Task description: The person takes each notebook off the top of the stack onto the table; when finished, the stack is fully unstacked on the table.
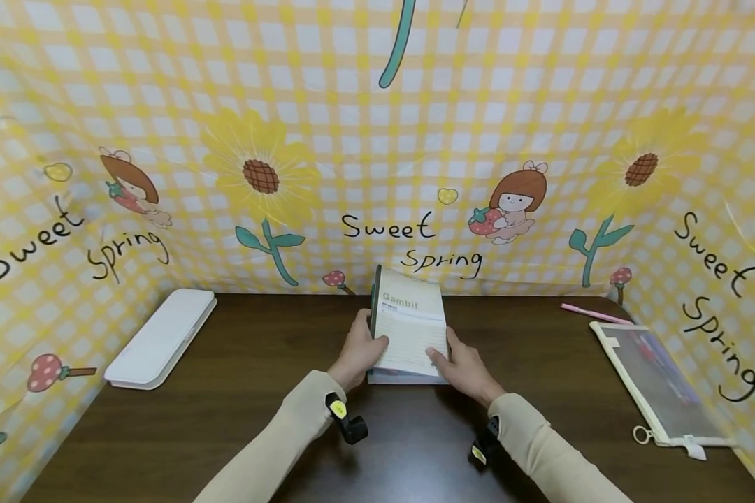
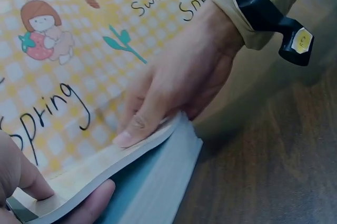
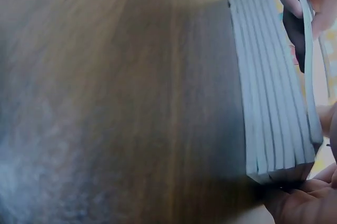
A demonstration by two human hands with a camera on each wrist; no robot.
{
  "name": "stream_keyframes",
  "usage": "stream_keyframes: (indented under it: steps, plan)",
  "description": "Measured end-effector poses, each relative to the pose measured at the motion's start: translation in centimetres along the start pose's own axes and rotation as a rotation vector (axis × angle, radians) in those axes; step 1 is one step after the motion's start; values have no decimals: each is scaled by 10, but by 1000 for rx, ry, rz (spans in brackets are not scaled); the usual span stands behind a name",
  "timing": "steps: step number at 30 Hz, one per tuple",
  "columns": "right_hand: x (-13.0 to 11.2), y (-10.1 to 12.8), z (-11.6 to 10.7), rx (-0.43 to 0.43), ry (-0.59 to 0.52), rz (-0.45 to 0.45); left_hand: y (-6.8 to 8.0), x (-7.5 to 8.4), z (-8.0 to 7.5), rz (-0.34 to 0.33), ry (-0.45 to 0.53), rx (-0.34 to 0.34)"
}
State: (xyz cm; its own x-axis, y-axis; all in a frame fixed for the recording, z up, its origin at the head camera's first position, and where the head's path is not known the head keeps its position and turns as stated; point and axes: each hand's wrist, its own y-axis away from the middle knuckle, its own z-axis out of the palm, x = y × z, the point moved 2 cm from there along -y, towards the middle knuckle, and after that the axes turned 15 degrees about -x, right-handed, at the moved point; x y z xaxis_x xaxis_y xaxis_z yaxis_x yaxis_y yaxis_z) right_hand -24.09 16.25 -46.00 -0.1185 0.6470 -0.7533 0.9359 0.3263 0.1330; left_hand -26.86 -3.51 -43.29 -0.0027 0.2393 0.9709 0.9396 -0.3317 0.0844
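A notebook with "Gambit" on its pale cover (image 1: 409, 342) lies at the top of a stack of notebooks (image 3: 268, 87) on the dark table. My left hand (image 1: 358, 349) pinches its left edge, thumb above and fingers beneath. That side is lifted, leaving a gap over a teal cover (image 2: 138, 179) in the left wrist view. On the opposite side, my right hand (image 1: 468, 367) grips the notebook's right edge with the thumb on top. Its other fingers are by the stack's side and partly hidden. Several page blocks show edge-on in the right wrist view.
At the left of the table lies a white case (image 1: 163, 339). A mesh zip pouch (image 1: 660, 384) with pens inside lies at the right, with a pink pen (image 1: 594, 314) just behind it. Yellow checked cloth (image 1: 377, 140) walls the back and sides.
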Motion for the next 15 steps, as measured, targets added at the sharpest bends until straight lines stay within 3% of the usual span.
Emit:
stream_keyframes:
  steps: [5,8,12,15]
  plan:
    - [-2,-2,-1,5,37,-40,9,3,-20,32,16,41]
    - [0,-2,-1,0,10,-20,20,2,-40,36,96,35]
    - [2,-1,-2,5,-47,10,43,-2,-76,35,226,2]
    - [3,-1,-2,-5,-52,17,65,-9,-113,40,227,-3]
